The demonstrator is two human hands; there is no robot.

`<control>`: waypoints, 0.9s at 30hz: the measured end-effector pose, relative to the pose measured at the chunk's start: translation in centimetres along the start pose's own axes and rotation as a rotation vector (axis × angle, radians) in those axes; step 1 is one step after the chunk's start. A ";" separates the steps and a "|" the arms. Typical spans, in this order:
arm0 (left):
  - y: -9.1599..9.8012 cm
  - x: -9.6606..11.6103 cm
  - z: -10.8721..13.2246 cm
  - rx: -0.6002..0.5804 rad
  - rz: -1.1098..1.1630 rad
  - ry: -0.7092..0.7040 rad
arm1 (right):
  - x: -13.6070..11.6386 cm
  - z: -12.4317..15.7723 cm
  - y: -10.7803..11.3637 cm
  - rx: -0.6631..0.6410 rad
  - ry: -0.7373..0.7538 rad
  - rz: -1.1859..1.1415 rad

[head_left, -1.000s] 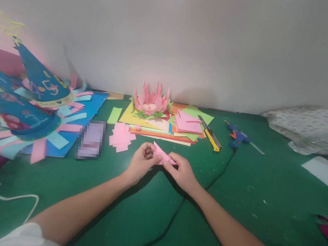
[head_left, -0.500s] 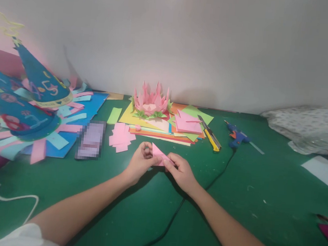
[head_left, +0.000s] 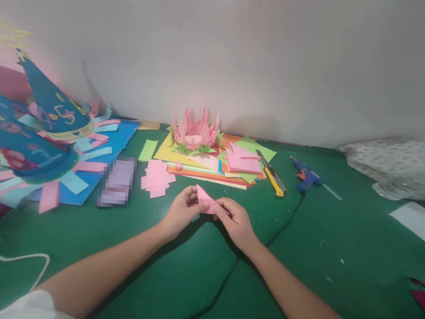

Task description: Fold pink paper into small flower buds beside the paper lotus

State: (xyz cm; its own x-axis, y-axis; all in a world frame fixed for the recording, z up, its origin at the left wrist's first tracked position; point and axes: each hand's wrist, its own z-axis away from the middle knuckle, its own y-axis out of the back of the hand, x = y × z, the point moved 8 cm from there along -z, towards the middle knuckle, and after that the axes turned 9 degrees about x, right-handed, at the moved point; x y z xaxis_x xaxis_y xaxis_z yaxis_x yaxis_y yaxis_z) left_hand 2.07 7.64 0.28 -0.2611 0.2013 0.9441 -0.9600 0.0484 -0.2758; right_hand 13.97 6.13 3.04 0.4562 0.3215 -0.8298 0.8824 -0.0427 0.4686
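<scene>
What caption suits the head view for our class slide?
Left hand and right hand hold folded pink paper, with a paper flower, cutter and glue gun beyond.

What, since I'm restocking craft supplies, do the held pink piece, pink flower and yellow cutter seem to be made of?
Held pink piece: apparently matte paper, judging by its flat faces and crisp edges. Pink flower: probably matte paper, with pointed, folded petals. Yellow cutter: likely smooth plastic, from its solid bright colour; dark end unclear.

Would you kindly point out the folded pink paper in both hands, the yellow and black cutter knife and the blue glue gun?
Folded pink paper (head_left: pixel 204 198), head view: its exposed face.
Yellow and black cutter knife (head_left: pixel 272 175), head view: its handle's middle.
Blue glue gun (head_left: pixel 310 177), head view: its body.
</scene>
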 end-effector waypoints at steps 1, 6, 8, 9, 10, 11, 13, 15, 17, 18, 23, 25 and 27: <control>-0.1 0.2 0.0 -0.010 -0.030 -0.025 | 0.0 0.0 0.1 0.027 0.005 0.021; 0.2 0.6 -0.1 0.032 -0.139 -0.127 | -0.7 -0.1 1.1 0.163 0.110 0.068; 0.6 0.5 -0.2 0.072 -0.121 -0.119 | -0.9 0.0 1.6 0.196 0.158 0.062; 0.7 0.4 -0.3 0.081 -0.115 -0.112 | -0.9 0.0 1.8 0.214 0.169 0.059; 0.8 0.4 -0.3 0.088 -0.110 -0.099 | -0.9 0.0 2.1 0.233 0.172 0.056; 0.8 0.3 -0.4 0.095 -0.099 -0.083 | -0.8 0.1 2.3 0.250 0.169 0.056; 0.7 0.1 -0.3 0.079 -0.054 -0.024 | -0.6 0.1 2.5 0.268 0.167 0.061; 0.4 -0.2 -0.1 0.047 0.032 0.060 | -0.6 0.1 2.5 0.269 0.190 0.078; 0.1 -0.4 0.1 0.033 0.116 0.135 | -0.8 0.1 2.4 0.274 0.238 0.101; 0.2 -0.5 0.2 0.040 0.142 0.155 | -0.9 0.2 2.4 0.275 0.264 0.109; 0.3 -0.8 0.1 -0.002 0.152 0.155 | -1.2 0.2 1.8 0.232 0.312 0.096; 0.6 -0.9 -0.2 0.001 0.137 0.128 | -1.2 0.2 1.8 0.213 0.285 0.056; 1.0 -1.1 -0.4 0.018 0.117 0.107 | -0.8 0.1 2.0 0.208 0.222 0.002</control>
State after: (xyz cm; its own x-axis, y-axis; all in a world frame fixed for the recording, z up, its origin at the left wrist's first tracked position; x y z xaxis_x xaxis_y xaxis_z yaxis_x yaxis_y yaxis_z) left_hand 1.48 7.89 -1.09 -0.3597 0.3073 0.8810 -0.9257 0.0012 -0.3783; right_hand 15.36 5.69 4.62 0.4417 0.5191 -0.7317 0.8967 -0.2292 0.3787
